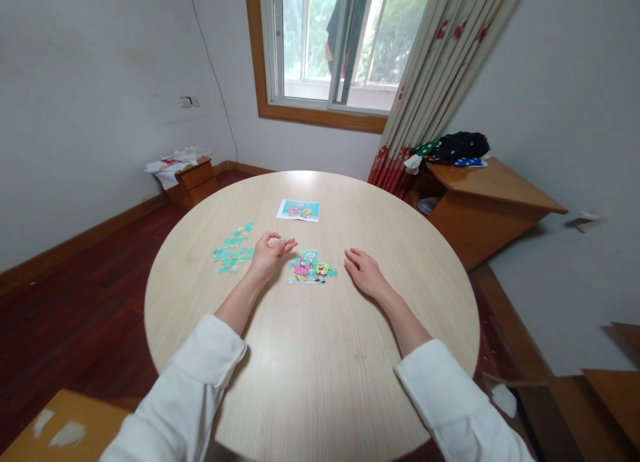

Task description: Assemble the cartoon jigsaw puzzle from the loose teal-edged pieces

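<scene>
Closest to the camera are two white sleeves (200, 382), one on each arm, reaching out over a big round table (310, 369) made of pale wood.

The left hand (267, 252) rests on the table with its fingers curled in. The thumb and fingertips pinch one small puzzle piece (284, 239), held just above the tabletop. The right hand (365, 272) lies flat and loose on the table, fingers a little spread, holding nothing.

Between the two hands sits the part-built puzzle (311, 267), a small cartoon picture with a pink shape and a yellow one. It is just beside the left hand. To the left of that hand is a heap of loose blue-green pieces (234, 249). Farther back lies a picture card (299, 210).
</scene>
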Demonstrator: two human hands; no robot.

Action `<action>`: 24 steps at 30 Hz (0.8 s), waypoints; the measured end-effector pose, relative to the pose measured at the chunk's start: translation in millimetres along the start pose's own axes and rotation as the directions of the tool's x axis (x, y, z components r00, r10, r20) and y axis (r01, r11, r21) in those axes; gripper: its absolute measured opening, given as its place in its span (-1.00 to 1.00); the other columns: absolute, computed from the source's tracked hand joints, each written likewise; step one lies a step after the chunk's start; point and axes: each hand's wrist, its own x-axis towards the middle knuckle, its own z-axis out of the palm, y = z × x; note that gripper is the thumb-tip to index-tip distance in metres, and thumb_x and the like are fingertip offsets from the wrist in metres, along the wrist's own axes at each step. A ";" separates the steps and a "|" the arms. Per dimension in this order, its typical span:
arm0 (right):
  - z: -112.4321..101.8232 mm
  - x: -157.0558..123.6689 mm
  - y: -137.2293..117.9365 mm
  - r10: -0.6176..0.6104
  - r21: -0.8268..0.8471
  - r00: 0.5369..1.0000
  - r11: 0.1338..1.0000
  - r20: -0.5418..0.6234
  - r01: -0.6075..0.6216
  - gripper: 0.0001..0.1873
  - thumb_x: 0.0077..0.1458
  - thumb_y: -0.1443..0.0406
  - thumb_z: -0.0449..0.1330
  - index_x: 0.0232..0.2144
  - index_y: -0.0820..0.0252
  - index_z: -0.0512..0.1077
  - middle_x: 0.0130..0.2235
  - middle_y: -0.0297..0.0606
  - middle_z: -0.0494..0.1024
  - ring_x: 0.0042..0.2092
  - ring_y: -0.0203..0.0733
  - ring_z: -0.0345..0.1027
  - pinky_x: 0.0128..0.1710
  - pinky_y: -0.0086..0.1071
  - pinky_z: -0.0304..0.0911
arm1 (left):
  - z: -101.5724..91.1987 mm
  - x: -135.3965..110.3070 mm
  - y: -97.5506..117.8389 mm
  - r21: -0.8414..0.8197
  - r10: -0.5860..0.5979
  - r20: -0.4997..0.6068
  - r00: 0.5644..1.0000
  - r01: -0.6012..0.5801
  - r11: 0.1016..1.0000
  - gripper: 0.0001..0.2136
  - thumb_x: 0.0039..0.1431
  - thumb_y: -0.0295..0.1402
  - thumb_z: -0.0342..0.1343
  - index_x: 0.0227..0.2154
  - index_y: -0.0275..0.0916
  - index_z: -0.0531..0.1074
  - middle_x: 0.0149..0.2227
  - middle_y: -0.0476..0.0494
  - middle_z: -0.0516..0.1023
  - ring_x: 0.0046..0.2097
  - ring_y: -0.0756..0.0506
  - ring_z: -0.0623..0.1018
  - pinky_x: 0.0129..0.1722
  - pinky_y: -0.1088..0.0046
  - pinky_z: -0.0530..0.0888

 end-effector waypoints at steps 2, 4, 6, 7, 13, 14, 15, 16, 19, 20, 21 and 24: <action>-1.0 -0.5 -1.5 0.004 0.001 1.000 1.000 0.004 -0.004 -0.54 0.23 0.21 -0.04 0.07 0.28 0.40 0.17 0.03 0.36 0.20 -0.03 0.21 0.21 -0.10 0.06 | 1.8 -1.4 -2.7 -0.009 -0.014 0.006 1.000 0.014 1.000 -0.77 0.06 -0.46 0.19 -0.35 -0.20 0.20 -0.39 -0.09 0.63 -0.30 -0.04 0.64 0.02 0.17 0.44; -1.6 -0.9 -2.0 0.005 0.003 1.000 1.000 0.008 -0.005 -0.54 0.24 0.21 -0.04 0.08 0.28 0.40 0.17 0.03 0.36 0.21 -0.03 0.20 0.21 -0.10 0.05 | 2.3 -2.5 -2.9 -0.007 -0.020 0.027 0.999 0.020 1.000 -0.81 0.08 -0.48 0.16 -0.28 -0.22 0.26 -0.37 -0.11 0.63 -0.28 -0.04 0.64 0.05 0.16 0.43; -1.4 -1.1 -1.5 0.003 0.001 1.000 1.000 0.012 -0.003 -0.54 0.24 0.20 -0.04 0.07 0.27 0.40 0.17 0.02 0.36 0.21 -0.03 0.20 0.22 -0.09 0.05 | 1.4 -3.2 -2.1 0.006 -0.018 0.054 0.998 0.017 1.000 -0.79 0.09 -0.46 0.16 -0.20 -0.26 0.34 -0.32 -0.19 0.63 -0.23 -0.07 0.64 0.07 0.16 0.41; -1.2 -1.1 -1.1 0.003 0.000 1.000 1.000 0.013 -0.003 -0.54 0.24 0.20 -0.04 0.07 0.27 0.40 0.17 0.02 0.36 0.21 -0.02 0.20 0.22 -0.09 0.05 | 0.6 -3.3 -1.6 0.013 -0.017 0.064 0.998 0.016 1.000 -0.77 0.08 -0.45 0.16 -0.17 -0.29 0.38 -0.29 -0.23 0.63 -0.19 -0.09 0.63 0.08 0.17 0.41; -1.2 -1.1 -0.8 0.020 -0.012 1.000 1.000 0.020 -0.019 -0.54 0.24 0.21 -0.04 0.07 0.28 0.41 0.18 0.02 0.34 0.21 -0.01 0.19 0.22 -0.08 0.04 | -1.5 -3.5 -0.1 0.033 -0.038 0.065 0.997 0.036 0.999 -0.71 0.10 -0.47 0.14 -0.08 -0.33 0.44 -0.15 -0.34 0.60 -0.09 -0.14 0.60 0.05 0.21 0.43; -1.8 -1.1 -1.5 0.020 -0.013 1.000 1.000 0.023 -0.019 -0.54 0.24 0.21 -0.04 0.07 0.29 0.41 0.18 0.02 0.34 0.21 -0.02 0.19 0.22 -0.09 0.04 | -1.2 -3.8 0.6 0.028 -0.042 0.067 0.997 0.040 0.999 -0.72 0.09 -0.48 0.14 -0.09 -0.34 0.44 -0.15 -0.33 0.60 -0.09 -0.14 0.60 0.05 0.22 0.43; -2.4 -1.1 -2.2 0.019 -0.013 0.999 1.000 0.026 -0.018 -0.55 0.24 0.22 -0.04 0.07 0.29 0.41 0.18 0.03 0.34 0.21 -0.02 0.19 0.22 -0.09 0.04 | -0.8 -4.2 1.3 0.020 -0.043 0.068 0.997 0.042 0.999 -0.72 0.09 -0.50 0.14 -0.09 -0.34 0.44 -0.15 -0.33 0.60 -0.09 -0.13 0.60 0.05 0.23 0.43; -2.9 -1.1 -2.9 0.016 -0.014 0.999 1.000 0.031 -0.016 -0.55 0.24 0.22 -0.04 0.07 0.29 0.41 0.18 0.03 0.34 0.21 -0.02 0.19 0.22 -0.10 0.04 | -0.5 -4.7 2.2 0.012 -0.044 0.070 0.997 0.043 0.999 -0.72 0.08 -0.51 0.14 -0.10 -0.34 0.44 -0.16 -0.32 0.61 -0.09 -0.13 0.61 0.05 0.23 0.43; -4.1 -1.0 -4.3 0.008 -0.017 0.999 1.000 0.038 -0.007 -0.55 0.24 0.23 -0.04 0.07 0.30 0.41 0.18 0.05 0.34 0.21 -0.01 0.19 0.22 -0.10 0.04 | -0.1 -6.2 4.5 -0.005 -0.045 0.084 0.995 0.046 0.999 -0.72 0.06 -0.52 0.17 -0.12 -0.34 0.45 -0.18 -0.30 0.62 -0.09 -0.13 0.60 0.04 0.24 0.44; -4.2 -1.0 -4.6 0.007 -0.018 0.999 1.000 0.038 -0.007 -0.55 0.24 0.22 -0.05 0.07 0.30 0.41 0.18 0.05 0.34 0.21 0.00 0.19 0.22 -0.10 0.04 | -0.1 -6.6 5.0 -0.008 -0.046 0.088 0.995 0.047 0.999 -0.72 0.06 -0.52 0.17 -0.12 -0.34 0.45 -0.18 -0.30 0.62 -0.09 -0.13 0.60 0.04 0.24 0.44; -4.2 -1.0 -4.6 0.007 -0.017 0.999 1.000 0.037 -0.006 -0.54 0.24 0.22 -0.05 0.07 0.30 0.41 0.18 0.05 0.34 0.22 0.00 0.19 0.22 -0.09 0.04 | -0.2 -7.0 5.4 -0.011 -0.047 0.094 0.994 0.049 0.999 -0.72 0.06 -0.52 0.17 -0.12 -0.34 0.45 -0.18 -0.30 0.62 -0.09 -0.13 0.60 0.05 0.24 0.43; -4.0 -1.3 -4.5 0.010 -0.013 0.999 1.000 0.034 -0.010 -0.55 0.24 0.22 -0.05 0.06 0.29 0.42 0.18 0.04 0.34 0.22 0.00 0.19 0.22 -0.10 0.04 | 0.3 -7.8 6.1 -0.010 -0.051 0.106 0.993 0.053 0.999 -0.71 0.05 -0.51 0.18 -0.12 -0.34 0.44 -0.16 -0.31 0.61 -0.07 -0.15 0.59 0.05 0.23 0.43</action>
